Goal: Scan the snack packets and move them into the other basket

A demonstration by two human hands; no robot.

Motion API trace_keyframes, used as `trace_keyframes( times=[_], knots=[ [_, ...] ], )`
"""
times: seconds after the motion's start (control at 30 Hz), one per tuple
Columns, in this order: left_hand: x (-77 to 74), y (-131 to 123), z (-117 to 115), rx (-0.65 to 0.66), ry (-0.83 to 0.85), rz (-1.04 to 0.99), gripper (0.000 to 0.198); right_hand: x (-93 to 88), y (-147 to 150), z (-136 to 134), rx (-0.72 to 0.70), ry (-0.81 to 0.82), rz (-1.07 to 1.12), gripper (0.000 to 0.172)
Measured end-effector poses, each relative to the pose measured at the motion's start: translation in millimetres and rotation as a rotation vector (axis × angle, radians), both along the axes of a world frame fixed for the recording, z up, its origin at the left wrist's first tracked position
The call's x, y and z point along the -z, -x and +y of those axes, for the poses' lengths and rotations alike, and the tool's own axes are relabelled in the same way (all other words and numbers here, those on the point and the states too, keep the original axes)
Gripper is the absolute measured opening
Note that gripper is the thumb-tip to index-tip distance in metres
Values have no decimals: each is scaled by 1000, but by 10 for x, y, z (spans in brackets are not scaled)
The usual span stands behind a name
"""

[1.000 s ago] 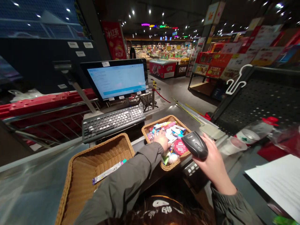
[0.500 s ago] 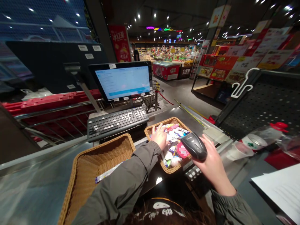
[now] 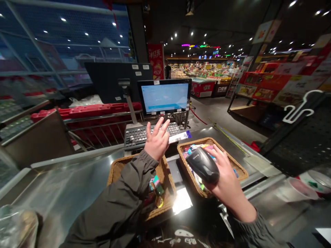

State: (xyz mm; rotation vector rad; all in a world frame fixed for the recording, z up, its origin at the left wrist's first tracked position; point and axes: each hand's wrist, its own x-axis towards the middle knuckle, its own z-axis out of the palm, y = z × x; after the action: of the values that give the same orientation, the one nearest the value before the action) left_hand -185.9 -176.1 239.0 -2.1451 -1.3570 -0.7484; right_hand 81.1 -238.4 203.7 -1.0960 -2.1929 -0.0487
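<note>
My left hand (image 3: 156, 141) is raised in front of the keyboard, over the back of the left wicker basket (image 3: 170, 172). A narrow white packet (image 3: 179, 137) with a blue end sticks out from its thumb side, gripped there while the other fingers spread upward. My right hand (image 3: 226, 175) is wrapped around a black barcode scanner (image 3: 203, 165), held above the right wicker basket (image 3: 239, 168). Under the scanner lie several colourful small packets (image 3: 191, 150). In the left basket, partly hidden by my sleeve, are a few items (image 3: 158, 187) in green and gold.
Behind my left hand stand the keyboard (image 3: 136, 137) and a lit monitor (image 3: 165, 98); the back of a second screen (image 3: 117, 82) is to its left. On the right sit a plastic cup (image 3: 297, 189) and a white hook (image 3: 300, 106). A plastic-wrapped item (image 3: 19, 225) lies at lower left.
My left hand has come out of the right basket with the white packet and moved left and up. The scanner has stayed in my right hand over the right basket. The view has turned left.
</note>
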Motion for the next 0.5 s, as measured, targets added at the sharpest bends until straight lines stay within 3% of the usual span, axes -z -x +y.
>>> trace_keyframes(
  times=[0.23, 0.5],
  knots=[
    [32, 462, -229, -104, -15, 10, 13, -8, 377, 0, -125, -38, -41, 57],
    [98, 777, -388, -171, 34, 9, 9, -21, 610, -63, -181, -24, -54, 54]
  ],
)
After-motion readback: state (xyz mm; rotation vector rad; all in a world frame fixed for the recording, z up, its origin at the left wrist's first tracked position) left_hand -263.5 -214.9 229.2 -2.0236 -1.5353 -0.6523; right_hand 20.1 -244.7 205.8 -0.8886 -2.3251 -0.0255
